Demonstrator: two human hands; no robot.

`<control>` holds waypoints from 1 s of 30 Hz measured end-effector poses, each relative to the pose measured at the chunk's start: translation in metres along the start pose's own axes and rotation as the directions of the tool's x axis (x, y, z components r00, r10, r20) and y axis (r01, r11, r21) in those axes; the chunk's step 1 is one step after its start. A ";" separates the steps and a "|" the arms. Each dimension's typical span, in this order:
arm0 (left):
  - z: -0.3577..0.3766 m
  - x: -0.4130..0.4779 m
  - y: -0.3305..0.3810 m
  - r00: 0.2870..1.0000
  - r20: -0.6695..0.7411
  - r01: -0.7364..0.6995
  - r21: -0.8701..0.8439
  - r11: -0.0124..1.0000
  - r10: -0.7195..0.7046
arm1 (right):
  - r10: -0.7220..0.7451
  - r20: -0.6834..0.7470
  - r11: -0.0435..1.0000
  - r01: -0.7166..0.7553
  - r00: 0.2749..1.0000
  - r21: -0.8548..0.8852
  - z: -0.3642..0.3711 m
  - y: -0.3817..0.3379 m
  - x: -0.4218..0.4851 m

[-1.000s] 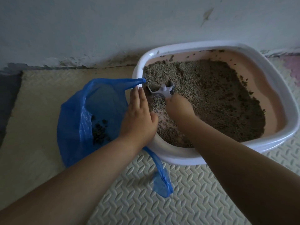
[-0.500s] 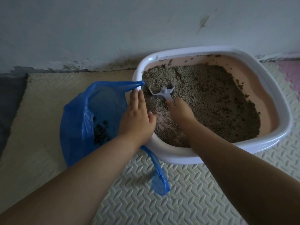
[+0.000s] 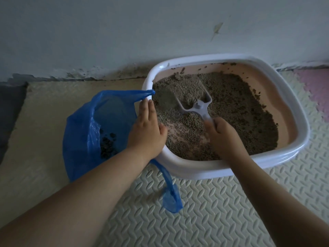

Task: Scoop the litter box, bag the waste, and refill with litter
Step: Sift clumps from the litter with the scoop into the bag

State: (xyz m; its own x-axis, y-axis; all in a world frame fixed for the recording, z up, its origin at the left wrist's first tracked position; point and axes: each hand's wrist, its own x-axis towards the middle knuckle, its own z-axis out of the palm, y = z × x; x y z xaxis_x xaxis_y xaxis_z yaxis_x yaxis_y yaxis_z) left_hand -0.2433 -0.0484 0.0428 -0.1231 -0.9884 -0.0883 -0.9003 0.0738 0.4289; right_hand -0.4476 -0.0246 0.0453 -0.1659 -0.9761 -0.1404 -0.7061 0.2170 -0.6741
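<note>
A white-rimmed litter box [image 3: 240, 58] with a pink inside stands against the wall, holding grey-brown litter [image 3: 240, 107]. My right hand [image 3: 224, 136] grips the handle of a pale scoop [image 3: 197, 106], which is lifted above the litter and heaped with granules. My left hand [image 3: 146, 129] lies with straight fingers on the box's left rim, pressing the edge of a blue plastic bag [image 3: 81, 132] against it. The bag hangs open to the left of the box, with dark waste clumps [image 3: 107, 145] inside.
A cream foam mat [image 3: 204, 211] with an embossed pattern covers the floor under the box. A pale wall [image 3: 106, 32] with a stained base runs behind. A pink mat tile [image 3: 316, 86] lies at the far right, and a dark patch [image 3: 10, 107] at the far left.
The scoop, buried in the litter before, has risen out of it loaded with granules. My left hand has stayed on the rim and bag edge.
</note>
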 end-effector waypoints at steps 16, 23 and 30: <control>0.000 -0.001 0.000 1.000 0.002 0.008 -0.013 1.000 -0.008 | -0.023 -0.056 1.000 0.023 0.998 -0.003 -0.001 0.005 -0.012; -0.001 0.000 0.001 1.000 0.005 0.009 -0.025 1.000 -0.009 | -0.038 -0.089 0.999 0.040 0.995 0.025 -0.002 0.003 -0.016; -0.001 -0.001 0.001 1.000 0.011 0.005 -0.021 1.000 -0.005 | -0.056 -0.105 0.997 0.060 0.993 0.039 -0.004 0.001 -0.018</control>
State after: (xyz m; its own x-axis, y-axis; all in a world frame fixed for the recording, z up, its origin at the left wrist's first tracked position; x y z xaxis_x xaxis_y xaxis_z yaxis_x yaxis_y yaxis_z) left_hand -0.2432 -0.0479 0.0441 -0.1231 -0.9873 -0.1005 -0.8921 0.0657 0.4470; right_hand -0.4478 -0.0072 0.0497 -0.1978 -0.9799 -0.0254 -0.6874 0.1571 -0.7091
